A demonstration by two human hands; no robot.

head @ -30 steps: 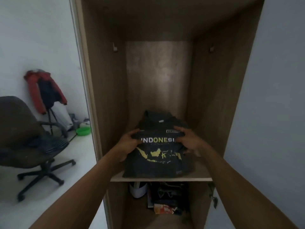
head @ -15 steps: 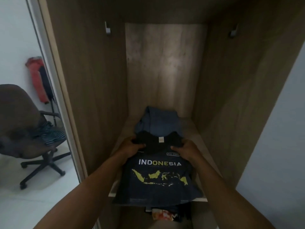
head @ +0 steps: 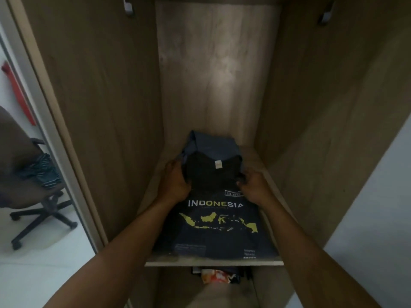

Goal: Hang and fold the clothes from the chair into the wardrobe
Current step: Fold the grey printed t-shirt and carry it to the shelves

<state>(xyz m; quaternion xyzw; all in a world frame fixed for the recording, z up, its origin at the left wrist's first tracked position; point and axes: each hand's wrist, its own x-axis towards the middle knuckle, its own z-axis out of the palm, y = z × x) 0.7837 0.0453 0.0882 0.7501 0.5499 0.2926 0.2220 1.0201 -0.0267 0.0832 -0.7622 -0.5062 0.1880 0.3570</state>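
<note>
On the head view I logged the folded black T-shirt (head: 218,227), printed with the word INDONESIA over a yellow map. It lay flat on the pale wooden shelf (head: 213,262) in the upper compartment of the brown laminate wardrobe (head: 100,107), hem at the front lip and collar towards the back. The collar end overlapped a folded grey-blue garment (head: 213,145) lying further back on the same shelf. I judged that the shirt was being stacked partly onto it, which would explain a grip near the shoulders, not at the hem. The left hand (head: 175,183) gripped the shirt's left edge just below the collar, fingers curled in over the fold. The right hand (head: 253,185) held the opposite edge at the same level, its fingertips (head: 241,178) bent and pressed into the cloth. Holding both sides at once keeps the fold from opening and lets the stack be squared. Step in hand, by my reading: seating and aligning this shirt, release not yet made. Two metal rail brackets (head: 127,6) sat high on the side walls, and no rail showed between them in the frame. Below the shelf, a jumble of coloured items (head: 215,275) showed in the lower compartment. Outside the wardrobe to the left, a dark swivel office chair (head: 15,156) carried a striped garment (head: 42,172) on its seat, so I rated the task as part done. Risk noted: the hem lay at the shelf lip and could slide forward on a careless withdrawal.
</note>
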